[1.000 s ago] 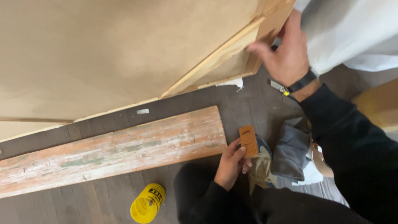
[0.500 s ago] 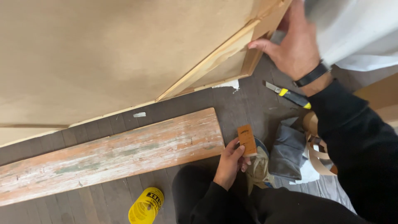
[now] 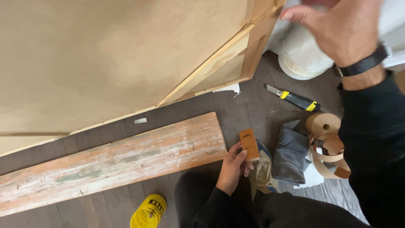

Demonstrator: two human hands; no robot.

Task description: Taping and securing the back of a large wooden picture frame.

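A small orange block (image 3: 249, 144), flat and rectangular with a dark printed mark near its top, is held upright in the left hand (image 3: 233, 167), whose fingers are clamped around its lower part; it is seen just beside the right end of a long weathered plank (image 3: 114, 162) that lies on the dark wooden floor (image 3: 249, 105). The right hand (image 3: 337, 31) is raised at the upper right, blurred, with its fingers loosely spread and nothing gripped, close to the corner of a large tan board (image 3: 105, 55) edged with pale wooden strips. A black band is worn on that wrist. Behind this hand a white rounded bundle (image 3: 301, 52) is seen. On the floor near it a utility knife (image 3: 295, 98) with a black body and yellow bands is laid. Lower right, a roll of brown paper tape (image 3: 325, 139) is found partly unwound in loose loops, touching a folded grey cloth (image 3: 291, 154). A round yellow container (image 3: 148, 212) with black print on its face is seen at the bottom edge, below the plank.
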